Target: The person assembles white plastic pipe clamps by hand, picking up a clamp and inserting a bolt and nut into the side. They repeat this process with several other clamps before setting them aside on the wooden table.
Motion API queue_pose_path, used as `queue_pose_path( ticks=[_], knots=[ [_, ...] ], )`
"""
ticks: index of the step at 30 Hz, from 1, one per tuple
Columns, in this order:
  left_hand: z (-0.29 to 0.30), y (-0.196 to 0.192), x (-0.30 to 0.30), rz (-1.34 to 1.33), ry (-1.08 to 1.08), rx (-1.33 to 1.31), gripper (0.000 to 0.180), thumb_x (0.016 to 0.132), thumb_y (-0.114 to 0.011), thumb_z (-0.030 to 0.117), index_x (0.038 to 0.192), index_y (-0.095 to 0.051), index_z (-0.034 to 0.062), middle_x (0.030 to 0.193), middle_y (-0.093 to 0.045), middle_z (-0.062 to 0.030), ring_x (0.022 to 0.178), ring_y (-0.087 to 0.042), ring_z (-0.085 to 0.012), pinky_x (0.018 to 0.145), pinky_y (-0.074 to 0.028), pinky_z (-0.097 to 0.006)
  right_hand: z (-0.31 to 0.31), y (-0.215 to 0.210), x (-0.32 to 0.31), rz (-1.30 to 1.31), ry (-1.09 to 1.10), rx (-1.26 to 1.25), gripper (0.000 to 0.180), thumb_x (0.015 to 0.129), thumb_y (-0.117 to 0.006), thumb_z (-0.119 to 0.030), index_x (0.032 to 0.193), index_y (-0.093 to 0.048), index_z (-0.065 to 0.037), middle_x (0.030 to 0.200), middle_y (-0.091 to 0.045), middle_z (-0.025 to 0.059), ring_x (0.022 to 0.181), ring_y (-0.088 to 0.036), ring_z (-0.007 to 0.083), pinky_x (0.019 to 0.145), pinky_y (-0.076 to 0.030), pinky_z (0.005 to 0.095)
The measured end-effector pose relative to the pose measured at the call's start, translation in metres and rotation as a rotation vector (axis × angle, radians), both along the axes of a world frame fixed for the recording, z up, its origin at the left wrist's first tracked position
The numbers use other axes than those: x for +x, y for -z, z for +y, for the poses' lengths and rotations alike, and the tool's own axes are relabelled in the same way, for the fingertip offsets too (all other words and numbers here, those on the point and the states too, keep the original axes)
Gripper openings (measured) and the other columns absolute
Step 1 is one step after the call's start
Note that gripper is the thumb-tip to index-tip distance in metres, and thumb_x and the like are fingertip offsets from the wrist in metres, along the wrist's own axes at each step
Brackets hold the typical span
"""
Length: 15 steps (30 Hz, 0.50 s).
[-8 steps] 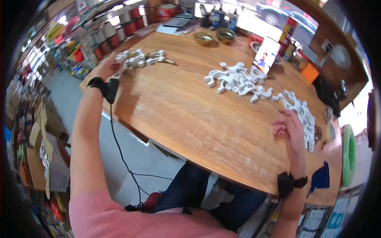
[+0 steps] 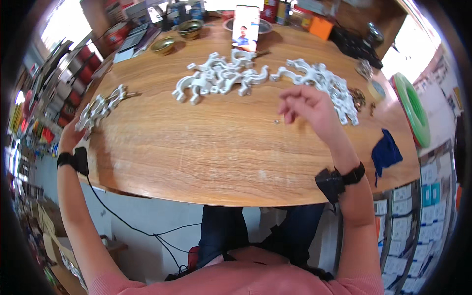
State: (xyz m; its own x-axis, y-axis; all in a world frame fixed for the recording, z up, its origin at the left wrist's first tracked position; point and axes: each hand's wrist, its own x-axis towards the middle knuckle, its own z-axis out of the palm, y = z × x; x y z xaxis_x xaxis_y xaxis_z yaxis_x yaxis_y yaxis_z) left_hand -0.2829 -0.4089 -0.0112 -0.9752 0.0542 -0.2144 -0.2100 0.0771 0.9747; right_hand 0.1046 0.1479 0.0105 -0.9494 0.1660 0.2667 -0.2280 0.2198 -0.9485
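Note:
My left hand [image 2: 72, 134] is at the table's left edge against a group of white plastic pipe clamps [image 2: 100, 110] with brass-coloured screws. Its fingers are mostly hidden behind them, so a grip cannot be confirmed. My right hand [image 2: 310, 110] hovers over the right half of the table, fingers loosely bent and apart, with nothing visible in them. Close to its fingertips lies a small metal piece, perhaps a nut [image 2: 276, 122]. Beyond that hand spreads a pile of white clamp halves [image 2: 322, 81]; another heap of white clamp halves [image 2: 216, 76] lies at the middle back.
Two brass-coloured bowls [image 2: 163, 46] and a propped-up phone [image 2: 245, 29] stand at the back. Brass-coloured hardware [image 2: 357, 98], a tape roll [image 2: 376, 90] and a dark blue cloth [image 2: 386, 153] are on the right. A black cable [image 2: 123, 221] hangs from my left wrist.
The view has swung to the right, shifting the table leftward in the picture. My right hand's fingers have spread a little; my left hand stays by the same clamps.

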Motion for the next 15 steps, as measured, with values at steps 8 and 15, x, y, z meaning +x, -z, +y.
queue_pose_path(
  ticks=[8, 15],
  knots=[
    [-0.009, -0.005, -0.007, 0.115, 0.009, -0.227, 0.024, 0.079, -0.059, 0.033, 0.086, -0.058, 0.0109, 0.059, -0.048, 0.0032, 0.045, -0.045, -0.0084, 0.038, -0.035, -0.018, 0.056, -0.016, 0.018, 0.491, 0.52, -0.32, 0.021, 0.084, -0.054, -0.018, 0.085, -0.058, 0.002, 0.062, -0.058, 0.0065, 0.047, -0.049, 0.0091, 0.044, -0.038, 0.0186],
    [0.179, -0.115, 0.117, 0.438, 0.15, -0.343, 0.036, 0.082, -0.056, 0.031, 0.11, -0.053, 0.0075, 0.079, -0.057, 0.0018, 0.049, -0.044, -0.0021, 0.041, -0.033, -0.016, 0.076, -0.022, 0.026, 0.587, 0.65, -0.467, 0.026, 0.085, -0.053, -0.024, 0.082, -0.058, 0.001, 0.057, -0.056, 0.0056, 0.045, -0.047, 0.0081, 0.041, -0.036, 0.0189]
  ],
)
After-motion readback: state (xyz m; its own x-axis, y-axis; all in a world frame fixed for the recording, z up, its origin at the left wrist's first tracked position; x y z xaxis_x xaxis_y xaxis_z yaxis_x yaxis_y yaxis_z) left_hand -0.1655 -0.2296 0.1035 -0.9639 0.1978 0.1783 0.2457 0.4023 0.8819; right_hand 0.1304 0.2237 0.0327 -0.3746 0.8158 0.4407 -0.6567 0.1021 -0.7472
